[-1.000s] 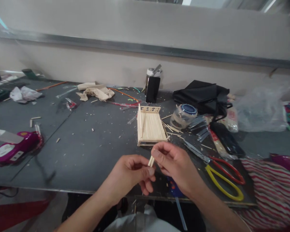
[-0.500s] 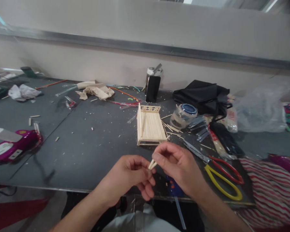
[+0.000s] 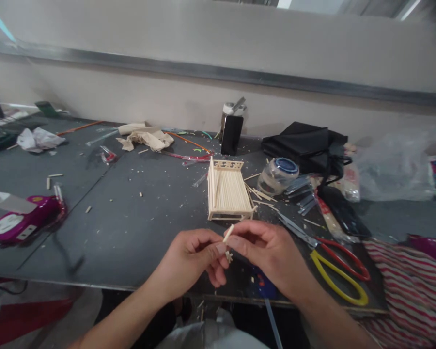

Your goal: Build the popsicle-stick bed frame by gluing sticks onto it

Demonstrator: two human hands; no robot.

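Observation:
Near the table's front edge, my left hand (image 3: 198, 257) pinches a short pale wooden stick (image 3: 228, 234) between thumb and forefinger. My right hand (image 3: 263, 245) meets it from the other side, thumb and fingertips closed at the same stick. Just below the fingertips shows a small flower-shaped wooden piece (image 3: 229, 256); which hand bears it I cannot tell. Beyond the hands stands a miniature bench-like frame (image 3: 230, 189) built of wooden sticks, with a patterned strip along its far end. Under my right hand lies a blue glue gun (image 3: 265, 283), partly hidden, with a clear glue stick poking out.
Scissors (image 3: 334, 261) with red and yellow handles lie at right, by a striped cloth (image 3: 410, 281). A lidded jar (image 3: 278, 175), loose sticks and a black bag (image 3: 305, 145) stand behind. A phone (image 3: 232, 134) leans upright. At left is a purple glue gun (image 3: 29, 218).
The stick has turned to point up and away between my fingertips, and the flower-shaped piece has come into view. My hands have drawn closer together; the view has shifted slightly.

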